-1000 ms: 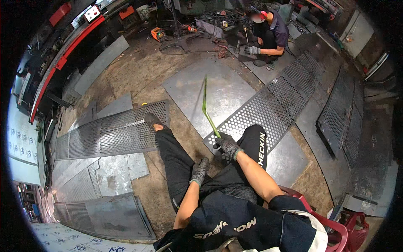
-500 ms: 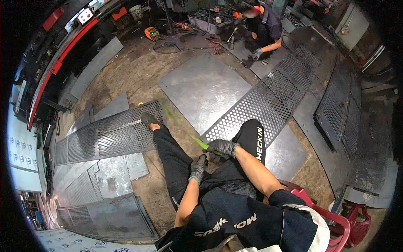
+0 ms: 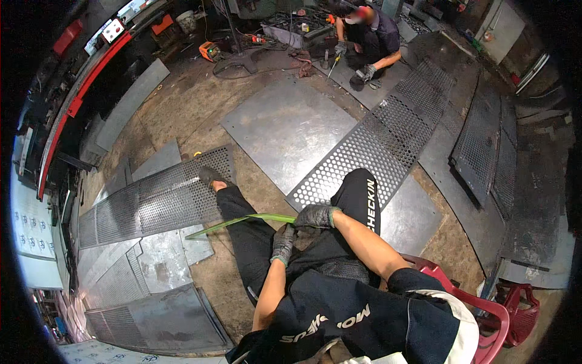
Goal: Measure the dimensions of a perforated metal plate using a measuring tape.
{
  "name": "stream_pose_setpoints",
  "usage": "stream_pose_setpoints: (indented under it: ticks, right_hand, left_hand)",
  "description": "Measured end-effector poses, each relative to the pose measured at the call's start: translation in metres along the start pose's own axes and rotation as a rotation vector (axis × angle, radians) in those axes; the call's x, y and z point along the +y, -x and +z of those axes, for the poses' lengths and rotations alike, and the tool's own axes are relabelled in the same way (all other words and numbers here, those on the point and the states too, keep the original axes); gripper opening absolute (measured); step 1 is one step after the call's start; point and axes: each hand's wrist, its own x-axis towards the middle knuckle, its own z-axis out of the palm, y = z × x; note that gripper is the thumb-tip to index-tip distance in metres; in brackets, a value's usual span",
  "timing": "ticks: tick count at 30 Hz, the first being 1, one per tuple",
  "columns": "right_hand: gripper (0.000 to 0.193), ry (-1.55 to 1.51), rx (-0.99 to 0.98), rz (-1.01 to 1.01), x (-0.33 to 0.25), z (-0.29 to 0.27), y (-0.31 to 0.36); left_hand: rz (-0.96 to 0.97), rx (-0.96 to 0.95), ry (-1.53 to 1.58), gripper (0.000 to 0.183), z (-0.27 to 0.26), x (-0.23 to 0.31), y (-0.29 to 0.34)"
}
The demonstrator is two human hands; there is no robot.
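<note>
A long, narrow green strip (image 3: 251, 216) stretches leftward from my hands, bent partway along, its far end over the metal sheets at left. My right hand (image 3: 315, 216), in a grey work glove, is closed around the strip near its right end. Just below and left, my gloved left hand (image 3: 283, 244) is closed too, its fingertips close under the strip. What lies inside the left fingers is hidden. Both hands are between my spread knees, over my black trousers (image 3: 245, 242).
Perforated metal sheets (image 3: 370, 139) and a plain steel sheet (image 3: 291, 127) cover the floor ahead. Another perforated panel (image 3: 163, 188) lies under my left foot. A co-worker (image 3: 370, 45) crouches at the back with a tool. A red plastic chair (image 3: 485, 309) is at my right side.
The green strip has swung from pointing up and away to lying out leftward. My hands have come closer together. The co-worker now holds a screwdriver-like tool upright.
</note>
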Motion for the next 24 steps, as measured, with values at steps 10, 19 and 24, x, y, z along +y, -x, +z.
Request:
stream_pose_setpoints:
  ticks: [10,19,24]
  right_hand:
    - [0.043,-0.018,0.095,0.473,-0.082,-0.033,0.023]
    - [0.045,-0.036,0.268,0.448,-0.085,-0.031,0.020]
    - [0.048,-0.220,0.398,0.470,-0.068,-0.036,0.023]
  left_hand:
    - [-0.272,0.066,0.228,0.049,-0.003,0.022,0.007]
    - [-0.240,0.041,0.327,0.050,-0.001,0.013,0.010]
    - [-0.232,0.011,0.338,0.051,0.000,0.025,0.010]
